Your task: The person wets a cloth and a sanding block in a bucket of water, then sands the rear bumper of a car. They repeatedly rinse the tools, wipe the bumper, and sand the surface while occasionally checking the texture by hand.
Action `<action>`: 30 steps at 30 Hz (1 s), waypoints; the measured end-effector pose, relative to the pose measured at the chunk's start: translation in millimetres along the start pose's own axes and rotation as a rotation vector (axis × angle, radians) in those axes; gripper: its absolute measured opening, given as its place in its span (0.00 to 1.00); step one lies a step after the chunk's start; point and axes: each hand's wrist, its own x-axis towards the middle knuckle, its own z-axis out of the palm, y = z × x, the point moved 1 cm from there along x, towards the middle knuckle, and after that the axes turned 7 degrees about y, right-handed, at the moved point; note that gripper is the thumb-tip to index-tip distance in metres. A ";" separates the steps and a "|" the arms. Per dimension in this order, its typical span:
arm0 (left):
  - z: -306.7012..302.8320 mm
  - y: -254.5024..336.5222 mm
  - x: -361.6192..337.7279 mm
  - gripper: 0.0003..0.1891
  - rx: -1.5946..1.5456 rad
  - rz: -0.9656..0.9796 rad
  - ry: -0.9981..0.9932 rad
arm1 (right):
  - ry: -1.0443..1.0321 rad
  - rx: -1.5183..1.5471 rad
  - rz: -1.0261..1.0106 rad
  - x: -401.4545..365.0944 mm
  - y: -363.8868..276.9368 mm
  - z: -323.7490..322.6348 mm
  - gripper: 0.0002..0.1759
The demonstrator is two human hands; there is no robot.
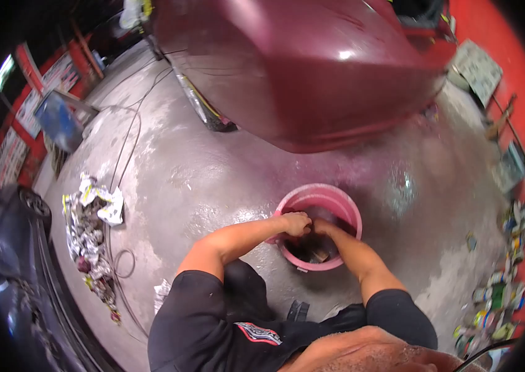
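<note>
A pink plastic tub (pixel 321 194) stands on the wet floor in front of me, with dark contents in its lower part. Both my forearms reach over its rim. My left hand (pixel 297 224) is inside the tub's left half, its fingers curled closed; whatever they grip is hidden. Close beside it, my right hand (pixel 322 227) points down into the tub, and its fingers are out of sight. A small brownish piece (pixel 320 255) shows among the dark contents near the front wall.
A dark red car body (pixel 312 80) looms just beyond the tub. Crumpled masking paper (pixel 92 229) and a hose (pixel 125 263) lie at left, near a dark car (pixel 17 273). Several cans (pixel 492 297) line the red wall at right. A blue drum (pixel 59 121) stands at back left.
</note>
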 end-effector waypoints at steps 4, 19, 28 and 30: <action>7.8 -12.6 15.1 0.29 -0.094 -0.095 0.184 | 0.223 0.319 -0.014 -52.8 -46.5 -37.9 0.25; -68.6 26.9 -11.1 0.16 -1.070 -0.037 0.348 | 0.361 0.967 -0.311 -148.7 -111.9 -208.8 0.11; -96.2 46.9 -26.9 0.15 -0.853 -0.036 0.569 | 0.145 0.765 -0.336 -190.4 -118.0 -251.0 0.17; -95.6 49.0 -26.6 0.15 -0.928 0.007 0.577 | 0.101 0.823 -0.385 -195.7 -119.0 -252.8 0.18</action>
